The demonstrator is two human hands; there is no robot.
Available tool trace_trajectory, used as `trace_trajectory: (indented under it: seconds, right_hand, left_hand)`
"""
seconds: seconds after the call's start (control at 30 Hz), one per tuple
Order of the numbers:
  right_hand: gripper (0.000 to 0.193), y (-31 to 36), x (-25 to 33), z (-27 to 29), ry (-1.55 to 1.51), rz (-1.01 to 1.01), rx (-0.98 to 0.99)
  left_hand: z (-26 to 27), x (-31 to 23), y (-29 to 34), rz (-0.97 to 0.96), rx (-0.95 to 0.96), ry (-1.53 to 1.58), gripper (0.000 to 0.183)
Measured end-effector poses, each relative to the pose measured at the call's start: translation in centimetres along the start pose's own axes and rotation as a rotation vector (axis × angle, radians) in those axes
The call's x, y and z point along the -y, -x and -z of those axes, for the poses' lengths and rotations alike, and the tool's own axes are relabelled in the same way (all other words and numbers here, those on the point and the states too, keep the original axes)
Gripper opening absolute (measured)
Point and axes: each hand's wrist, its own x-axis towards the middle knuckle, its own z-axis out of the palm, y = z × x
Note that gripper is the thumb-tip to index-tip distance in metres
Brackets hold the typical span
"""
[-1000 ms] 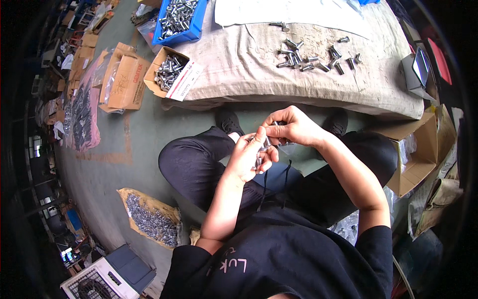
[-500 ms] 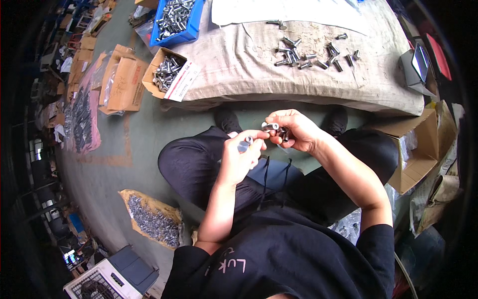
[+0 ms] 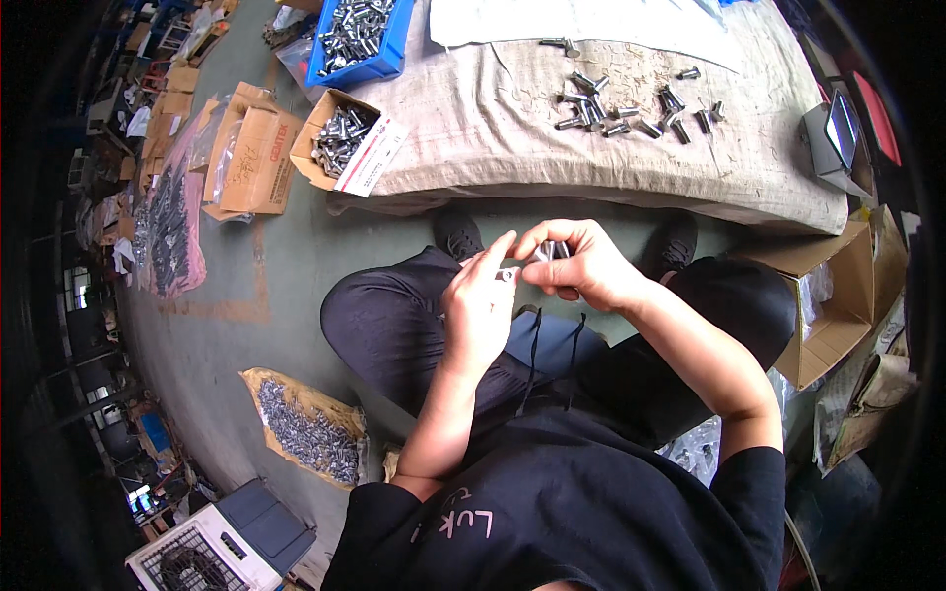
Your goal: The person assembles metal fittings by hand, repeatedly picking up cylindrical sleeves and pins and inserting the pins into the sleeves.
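Observation:
In front of my lap, both hands meet above the floor. My right hand is closed round several short shiny metal bolts, whose shanks show between thumb and fingers. My left hand has its fingers fairly straight and pressed together, holding a small metal piece with a round hole in its end. The right fingertips touch or nearly touch that piece. More loose bolts lie in small groups on the cloth-covered table beyond my hands.
A blue bin and a cardboard box, both holding bolts, sit at the table's left. Small metal parts fill a tray on the floor at left. Open cartons stand either side; a fan unit is lower left.
My left fingers have straightened and moved toward the right hand. The right hand has turned, so the bolts now show on top. The whole view has shifted slightly.

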Motion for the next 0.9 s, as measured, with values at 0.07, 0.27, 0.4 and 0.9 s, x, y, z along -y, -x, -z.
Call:
trace_trajectory:
  seconds: [0.07, 0.27, 0.4, 0.9]
  right_hand:
    - [0.019, 0.0, -0.1, -0.7, 0.182, 0.284, 0.079]
    - [0.017, 0.0, -0.5, -0.7, 0.396, 0.333, -0.023]
    - [0.014, -0.3, -0.6, 0.3, -0.175, 0.084, -0.065]
    - [0.008, -0.2, 0.4, 0.5, -0.094, 0.069, 0.02]
  left_hand:
    - [-0.1, 0.2, 0.1, -0.012, 0.024, -0.034, 0.043]
    - [-0.2, 0.4, 0.3, 0.227, 0.192, 0.056, 0.052]
    - [0.0, 0.6, 0.1, 0.384, 0.235, 0.593, 0.042]
    - [0.6, 1.5, -0.8, 0.788, 0.342, 1.714, 0.071]
